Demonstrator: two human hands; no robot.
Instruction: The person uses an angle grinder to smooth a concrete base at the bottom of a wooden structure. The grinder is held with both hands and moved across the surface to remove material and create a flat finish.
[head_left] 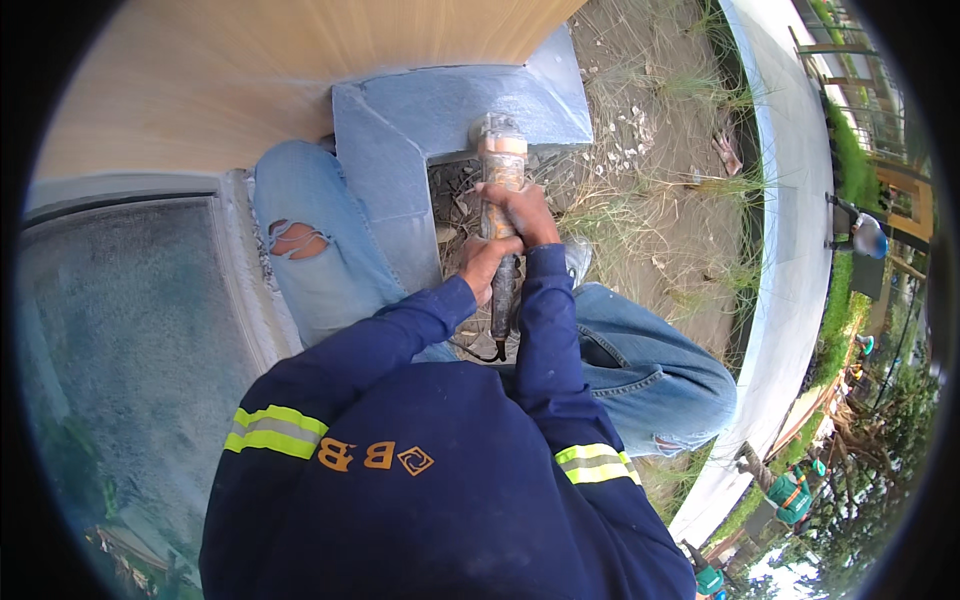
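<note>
Both hands are wrapped round a dusty angle grinder [503,180] with an orange band and a worn, stained body. My left hand [484,265] grips its rear part, and my right hand [529,214] is closed farther forward, close to the head. The grinder's head meets the inner edge of a grey stone slab [460,105]. Whether its disc touches the slab is hard to tell, since the disc is mostly hidden. From the tool's near end a black cord [497,354] bends off to the left under my arm.
A tan wall panel [300,60] rises behind the slab, with a dusty glass pane [130,330] at left. My jeans-clad knees flank the tool. Dirt with dry grass [660,200] lies right, bounded by a pale curb [795,200]. Several people [790,498] are farther off.
</note>
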